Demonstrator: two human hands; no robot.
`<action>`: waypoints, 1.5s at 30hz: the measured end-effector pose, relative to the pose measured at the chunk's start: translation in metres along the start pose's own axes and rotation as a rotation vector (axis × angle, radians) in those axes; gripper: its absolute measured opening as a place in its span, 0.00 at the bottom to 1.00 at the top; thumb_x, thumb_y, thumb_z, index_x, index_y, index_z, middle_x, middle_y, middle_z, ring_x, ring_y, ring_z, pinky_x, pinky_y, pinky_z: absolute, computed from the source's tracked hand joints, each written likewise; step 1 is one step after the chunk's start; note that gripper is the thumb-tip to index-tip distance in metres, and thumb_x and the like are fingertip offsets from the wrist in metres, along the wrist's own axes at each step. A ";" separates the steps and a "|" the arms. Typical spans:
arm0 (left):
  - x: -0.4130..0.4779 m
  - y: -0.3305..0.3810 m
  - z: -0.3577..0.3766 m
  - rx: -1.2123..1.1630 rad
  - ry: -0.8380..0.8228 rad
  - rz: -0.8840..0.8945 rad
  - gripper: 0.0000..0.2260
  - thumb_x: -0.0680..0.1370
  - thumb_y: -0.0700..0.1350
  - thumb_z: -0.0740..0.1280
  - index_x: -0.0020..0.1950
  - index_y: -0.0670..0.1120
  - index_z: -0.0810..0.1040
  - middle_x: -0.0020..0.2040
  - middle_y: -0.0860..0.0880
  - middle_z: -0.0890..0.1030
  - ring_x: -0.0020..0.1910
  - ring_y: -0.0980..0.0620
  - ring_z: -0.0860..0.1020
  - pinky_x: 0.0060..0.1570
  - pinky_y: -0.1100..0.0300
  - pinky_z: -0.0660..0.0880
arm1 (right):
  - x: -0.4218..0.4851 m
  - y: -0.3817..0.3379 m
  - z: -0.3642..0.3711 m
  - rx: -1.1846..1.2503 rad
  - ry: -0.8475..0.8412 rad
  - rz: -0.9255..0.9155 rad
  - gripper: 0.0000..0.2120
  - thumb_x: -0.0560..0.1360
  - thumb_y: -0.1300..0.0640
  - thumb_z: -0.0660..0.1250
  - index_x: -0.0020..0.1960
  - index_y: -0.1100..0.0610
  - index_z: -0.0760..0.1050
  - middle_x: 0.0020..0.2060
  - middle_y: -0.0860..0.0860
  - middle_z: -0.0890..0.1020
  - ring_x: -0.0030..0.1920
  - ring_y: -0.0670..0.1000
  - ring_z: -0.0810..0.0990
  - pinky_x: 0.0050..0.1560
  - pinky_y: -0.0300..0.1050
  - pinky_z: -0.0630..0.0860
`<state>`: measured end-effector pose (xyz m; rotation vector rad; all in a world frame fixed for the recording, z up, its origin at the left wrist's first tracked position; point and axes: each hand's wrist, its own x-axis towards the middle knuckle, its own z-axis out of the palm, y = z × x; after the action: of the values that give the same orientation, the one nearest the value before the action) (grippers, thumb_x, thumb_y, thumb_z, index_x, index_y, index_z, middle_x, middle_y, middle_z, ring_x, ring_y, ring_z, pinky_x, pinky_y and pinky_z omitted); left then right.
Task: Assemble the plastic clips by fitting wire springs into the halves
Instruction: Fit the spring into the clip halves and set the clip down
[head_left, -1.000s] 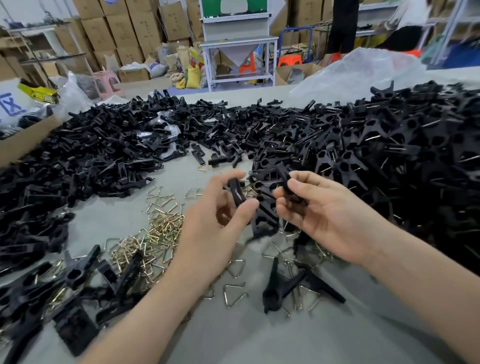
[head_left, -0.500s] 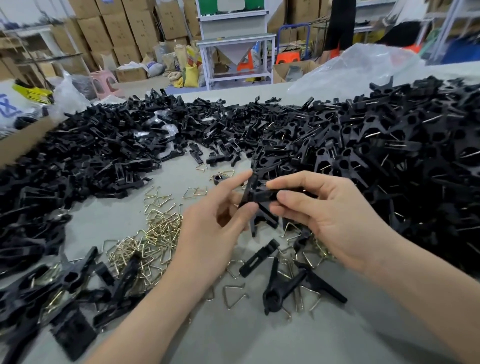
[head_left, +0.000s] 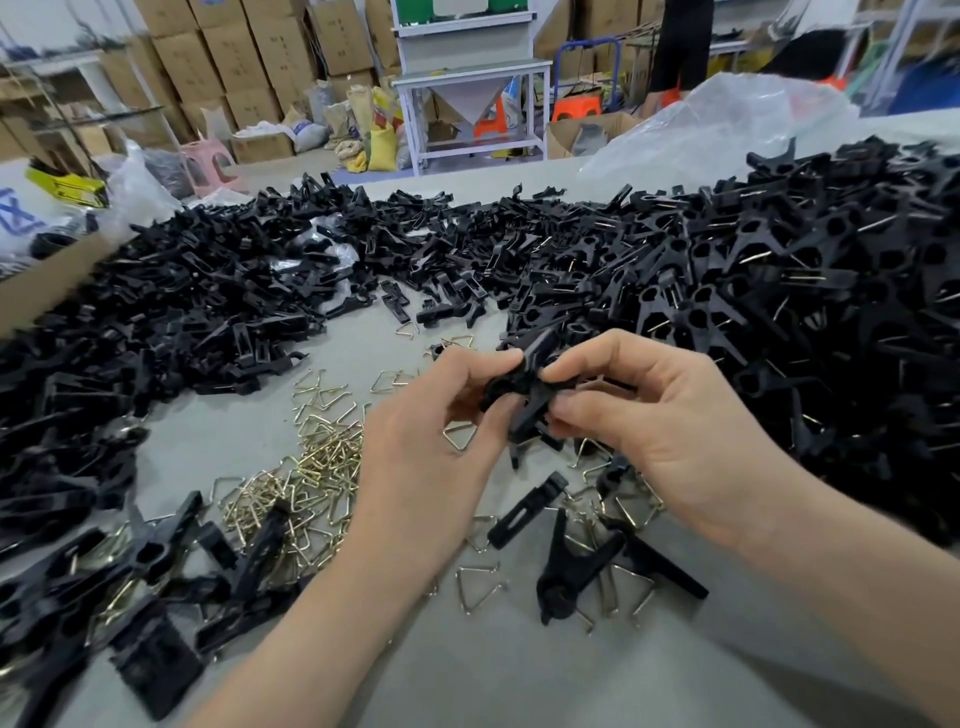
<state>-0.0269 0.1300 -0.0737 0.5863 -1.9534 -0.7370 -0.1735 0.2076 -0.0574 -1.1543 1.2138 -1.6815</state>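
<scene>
while a big heap of black clip halves (head_left: 156, 312) sits on the left side of the gray table (head_left: 519, 675), a pile of shiny wire springs (head_left: 311, 467) lies just beside it. the left hand (head_left: 431, 452) pinches one side of a black clip (head_left: 524, 395). the right hand (head_left: 675, 436) pinches the other side, so both hands hold it up above the table. under them lies a loose clip (head_left: 566, 577) on some springs. a tall heap of clips (head_left: 779, 286) fills the right.
</scene>
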 end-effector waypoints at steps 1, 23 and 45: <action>0.000 0.000 0.000 0.011 0.003 -0.002 0.14 0.74 0.39 0.71 0.53 0.57 0.79 0.47 0.59 0.83 0.47 0.59 0.82 0.51 0.62 0.78 | 0.000 0.000 0.001 -0.008 -0.010 -0.005 0.13 0.68 0.72 0.70 0.38 0.55 0.82 0.38 0.54 0.84 0.38 0.50 0.83 0.43 0.38 0.79; 0.003 0.010 0.001 -0.578 -0.046 -0.418 0.09 0.69 0.44 0.69 0.48 0.48 0.85 0.45 0.47 0.86 0.45 0.50 0.84 0.46 0.62 0.80 | -0.001 0.006 -0.001 -0.266 0.117 -0.161 0.13 0.70 0.69 0.72 0.46 0.53 0.77 0.42 0.53 0.82 0.41 0.56 0.82 0.47 0.52 0.81; 0.003 0.013 0.001 -0.614 -0.061 -0.515 0.21 0.68 0.43 0.71 0.60 0.53 0.79 0.40 0.49 0.82 0.40 0.47 0.84 0.41 0.61 0.80 | 0.000 0.004 -0.002 -0.083 0.071 0.023 0.15 0.70 0.68 0.71 0.51 0.52 0.82 0.42 0.50 0.86 0.40 0.46 0.83 0.42 0.35 0.79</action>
<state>-0.0300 0.1379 -0.0629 0.6837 -1.5086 -1.6141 -0.1748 0.2073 -0.0614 -1.1346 1.3473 -1.6807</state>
